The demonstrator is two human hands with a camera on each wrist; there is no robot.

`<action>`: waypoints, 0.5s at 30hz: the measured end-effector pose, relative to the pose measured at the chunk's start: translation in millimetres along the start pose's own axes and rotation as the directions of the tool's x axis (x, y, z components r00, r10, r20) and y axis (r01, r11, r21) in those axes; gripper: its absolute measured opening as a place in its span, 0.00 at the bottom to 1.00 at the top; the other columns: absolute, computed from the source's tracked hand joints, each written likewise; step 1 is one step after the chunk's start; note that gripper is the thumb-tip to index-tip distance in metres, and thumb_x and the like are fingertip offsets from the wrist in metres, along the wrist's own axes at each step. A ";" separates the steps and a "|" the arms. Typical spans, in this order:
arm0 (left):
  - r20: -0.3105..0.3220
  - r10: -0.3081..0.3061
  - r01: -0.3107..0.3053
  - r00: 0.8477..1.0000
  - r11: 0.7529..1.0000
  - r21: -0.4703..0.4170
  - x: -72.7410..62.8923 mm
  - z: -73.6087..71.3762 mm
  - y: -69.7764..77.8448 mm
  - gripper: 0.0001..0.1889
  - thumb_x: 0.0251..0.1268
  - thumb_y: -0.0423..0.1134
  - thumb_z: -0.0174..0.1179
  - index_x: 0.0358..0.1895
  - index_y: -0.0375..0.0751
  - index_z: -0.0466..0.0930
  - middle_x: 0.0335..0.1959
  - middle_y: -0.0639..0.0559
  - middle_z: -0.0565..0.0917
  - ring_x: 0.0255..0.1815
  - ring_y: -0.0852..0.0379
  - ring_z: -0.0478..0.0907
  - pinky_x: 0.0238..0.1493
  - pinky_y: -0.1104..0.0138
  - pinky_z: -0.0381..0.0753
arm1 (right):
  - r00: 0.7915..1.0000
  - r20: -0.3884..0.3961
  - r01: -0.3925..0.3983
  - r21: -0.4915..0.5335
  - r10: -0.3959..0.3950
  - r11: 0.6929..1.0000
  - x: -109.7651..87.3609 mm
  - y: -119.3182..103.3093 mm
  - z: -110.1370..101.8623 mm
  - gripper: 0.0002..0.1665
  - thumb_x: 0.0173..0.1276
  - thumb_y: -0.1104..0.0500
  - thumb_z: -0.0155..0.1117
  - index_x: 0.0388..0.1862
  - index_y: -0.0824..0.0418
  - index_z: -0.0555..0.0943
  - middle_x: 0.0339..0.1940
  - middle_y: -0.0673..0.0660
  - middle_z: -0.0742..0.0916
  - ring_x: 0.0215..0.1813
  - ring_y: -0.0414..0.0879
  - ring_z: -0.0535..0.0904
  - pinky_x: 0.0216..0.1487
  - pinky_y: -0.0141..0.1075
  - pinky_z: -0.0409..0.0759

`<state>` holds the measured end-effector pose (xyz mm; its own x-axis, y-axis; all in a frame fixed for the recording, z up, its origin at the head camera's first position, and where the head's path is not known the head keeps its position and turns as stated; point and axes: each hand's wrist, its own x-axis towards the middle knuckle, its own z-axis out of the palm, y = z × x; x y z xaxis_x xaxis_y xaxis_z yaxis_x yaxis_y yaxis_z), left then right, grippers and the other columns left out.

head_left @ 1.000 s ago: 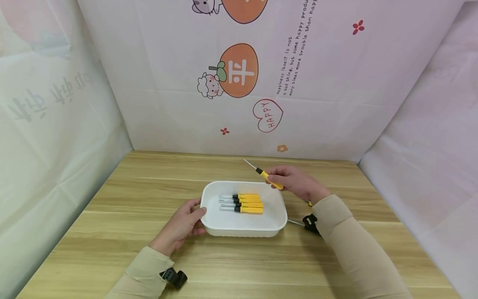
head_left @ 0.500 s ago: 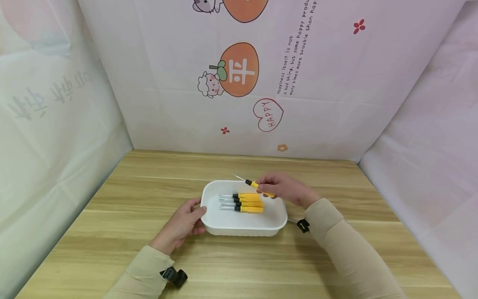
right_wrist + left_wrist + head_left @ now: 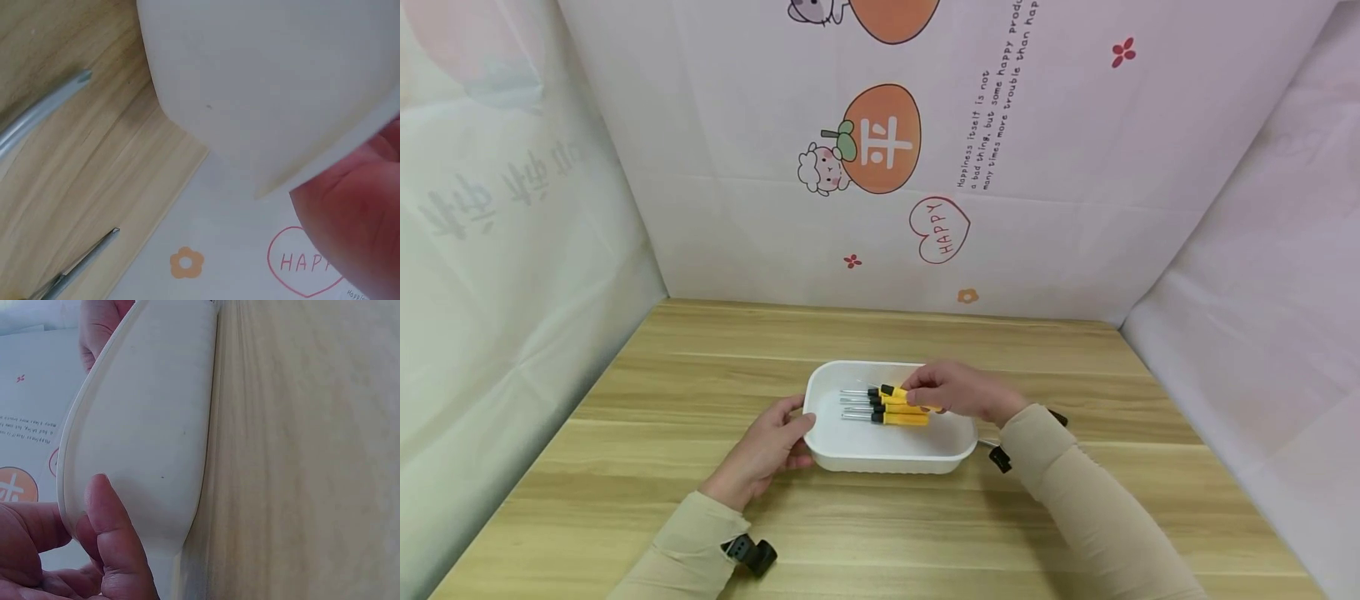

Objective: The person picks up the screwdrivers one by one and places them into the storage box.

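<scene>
Pinching a yellow-handled screwdriver (image 3: 892,391) in our right hand (image 3: 958,389), we hold it over similar screwdrivers (image 3: 907,419) lying side by side in the white tray (image 3: 880,448); whether it touches them we cannot tell. Our left hand (image 3: 769,446) grips the tray's left end. Rightward, two metal shafts (image 3: 47,107) lie on the wooden table (image 3: 880,533).

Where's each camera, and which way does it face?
Head: worn there, looking forward and down at the white tray; left hand, right hand and sleeves show.
Left wrist: worn there, facing the tray's outer wall; both hands show.
Right wrist: worn there, facing tray and metal shafts; right hand partly shows.
Head and right wrist share the orange flower.
</scene>
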<state>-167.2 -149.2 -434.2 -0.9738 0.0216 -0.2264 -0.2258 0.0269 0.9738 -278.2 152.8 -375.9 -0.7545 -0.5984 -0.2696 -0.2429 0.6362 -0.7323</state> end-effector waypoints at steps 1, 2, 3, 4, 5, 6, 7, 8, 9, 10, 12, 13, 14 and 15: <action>0.000 0.001 -0.001 1.000 1.000 -0.001 0.1 0.0 -0.1 0.28 0.81 0.38 0.54 0.79 0.38 0.62 0.48 0.40 0.74 0.36 0.55 0.77 0.35 0.67 0.86 | 1.000 0.003 -0.001 -0.016 0.001 1.000 0.4 -0.4 1.1 0.12 0.78 0.51 0.65 0.53 0.54 0.86 0.43 0.55 0.86 0.45 0.49 0.79 0.48 0.39 0.80; 0.001 0.002 -0.002 1.000 1.000 -0.002 0.2 0.1 -0.2 0.28 0.81 0.38 0.54 0.79 0.38 0.62 0.48 0.40 0.74 0.36 0.55 0.77 0.35 0.67 0.86 | 1.000 0.008 0.002 -0.034 -0.001 0.999 0.9 -0.7 2.1 0.11 0.78 0.51 0.65 0.52 0.54 0.86 0.43 0.54 0.86 0.45 0.48 0.78 0.47 0.39 0.80; 0.003 0.003 -0.003 1.000 1.000 -0.002 0.2 0.1 -0.2 0.28 0.81 0.38 0.54 0.79 0.38 0.62 0.48 0.40 0.74 0.36 0.55 0.77 0.35 0.67 0.86 | 1.000 0.011 0.003 -0.059 -0.002 0.998 1.1 -1.2 3.0 0.11 0.78 0.51 0.65 0.52 0.53 0.86 0.43 0.52 0.86 0.44 0.47 0.78 0.46 0.38 0.80; 0.003 0.003 -0.003 1.000 1.000 -0.002 0.2 0.1 -0.3 0.28 0.81 0.38 0.54 0.79 0.38 0.62 0.48 0.40 0.74 0.36 0.55 0.77 0.35 0.67 0.86 | 1.000 0.013 0.006 -0.081 -0.005 0.997 1.5 -1.7 3.9 0.10 0.78 0.51 0.65 0.51 0.53 0.87 0.43 0.51 0.86 0.44 0.47 0.78 0.46 0.38 0.80; 0.003 0.003 -0.003 1.000 1.000 -0.002 0.1 0.1 -0.4 0.28 0.81 0.38 0.54 0.79 0.38 0.62 0.48 0.40 0.74 0.36 0.55 0.77 0.35 0.67 0.86 | 1.000 0.013 0.008 -0.107 -0.007 0.994 1.7 -2.4 4.9 0.10 0.78 0.51 0.65 0.50 0.53 0.87 0.43 0.51 0.86 0.43 0.46 0.78 0.45 0.38 0.80; 0.004 0.003 -0.003 1.000 1.000 -0.002 0.0 0.1 -0.4 0.28 0.81 0.39 0.54 0.79 0.38 0.62 0.48 0.40 0.74 0.36 0.55 0.77 0.35 0.67 0.86 | 1.000 0.010 0.008 -0.141 -0.006 0.990 2.2 -2.7 5.9 0.09 0.78 0.50 0.65 0.49 0.51 0.87 0.43 0.49 0.86 0.43 0.45 0.79 0.44 0.38 0.80; 0.004 0.003 -0.003 1.000 1.000 -0.002 -0.1 0.2 -0.4 0.28 0.81 0.39 0.54 0.79 0.38 0.62 0.48 0.40 0.73 0.36 0.55 0.77 0.35 0.67 0.86 | 1.000 0.008 0.009 -0.170 -0.007 0.985 2.7 -3.0 7.0 0.08 0.78 0.50 0.65 0.47 0.50 0.87 0.43 0.48 0.86 0.42 0.45 0.79 0.44 0.37 0.81; 0.004 0.002 -0.002 1.000 1.000 -0.002 -0.3 0.2 -0.4 0.28 0.81 0.39 0.54 0.79 0.38 0.62 0.48 0.40 0.73 0.36 0.55 0.77 0.35 0.67 0.86 | 1.000 0.007 0.009 -0.196 -0.008 0.981 3.1 -3.2 8.1 0.07 0.77 0.50 0.66 0.46 0.48 0.87 0.43 0.47 0.85 0.42 0.44 0.79 0.44 0.37 0.81; 0.006 0.003 -0.003 1.000 1.000 -0.001 -0.4 0.1 -0.4 0.28 0.82 0.39 0.54 0.79 0.38 0.62 0.48 0.40 0.74 0.36 0.54 0.78 0.35 0.67 0.86 | 1.000 0.004 0.007 -0.217 -0.007 0.976 3.9 -2.9 9.2 0.06 0.77 0.49 0.66 0.45 0.47 0.87 0.43 0.46 0.85 0.42 0.44 0.80 0.44 0.37 0.81; 0.007 0.003 -0.003 1.000 1.000 -0.001 -0.5 0.0 -0.4 0.29 0.82 0.39 0.54 0.79 0.38 0.62 0.48 0.40 0.74 0.37 0.54 0.78 0.35 0.67 0.86 | 1.000 0.002 0.006 -0.233 -0.006 0.972 4.6 -2.3 10.4 0.05 0.77 0.49 0.66 0.44 0.45 0.87 0.42 0.45 0.85 0.41 0.43 0.80 0.43 0.37 0.82; 0.011 0.004 -0.004 1.000 1.000 0.000 -0.6 -0.2 -0.5 0.29 0.82 0.39 0.54 0.80 0.38 0.61 0.48 0.40 0.74 0.37 0.54 0.78 0.36 0.67 0.87 | 1.000 0.003 0.009 -0.249 -0.009 0.969 6.0 -1.1 12.4 0.04 0.76 0.50 0.67 0.43 0.43 0.87 0.40 0.44 0.85 0.41 0.42 0.80 0.43 0.37 0.82; 0.012 0.005 -0.005 1.000 1.000 0.001 -0.7 -0.3 -0.6 0.29 0.82 0.39 0.54 0.80 0.38 0.61 0.48 0.40 0.74 0.37 0.54 0.78 0.36 0.66 0.87 | 1.000 0.010 0.019 -0.246 -0.017 0.969 6.6 -0.8 13.2 0.04 0.76 0.51 0.67 0.43 0.44 0.88 0.39 0.45 0.85 0.40 0.42 0.79 0.43 0.36 0.82; 0.014 0.006 -0.006 1.000 1.000 0.002 -0.7 -0.3 -0.6 0.29 0.82 0.39 0.54 0.80 0.38 0.61 0.48 0.40 0.74 0.37 0.54 0.78 0.36 0.66 0.87 | 1.000 0.015 0.026 -0.244 -0.023 0.969 7.0 -0.7 14.0 0.04 0.76 0.51 0.68 0.43 0.45 0.88 0.38 0.45 0.85 0.40 0.42 0.79 0.42 0.36 0.81; 0.014 0.007 -0.007 1.000 1.000 0.002 -0.7 -0.3 -0.6 0.29 0.82 0.39 0.54 0.80 0.38 0.61 0.48 0.40 0.74 0.37 0.54 0.78 0.36 0.66 0.87 | 0.999 0.020 0.034 -0.246 -0.030 0.969 7.4 -0.8 14.7 0.04 0.75 0.52 0.68 0.43 0.46 0.88 0.38 0.45 0.84 0.39 0.42 0.79 0.42 0.36 0.81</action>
<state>-166.3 -149.6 -434.6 -0.9748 0.0362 -0.2199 -0.2189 0.0290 0.9753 -274.6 140.8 -386.5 -0.7342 -0.6272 -0.2600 -0.4110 0.7154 -0.5651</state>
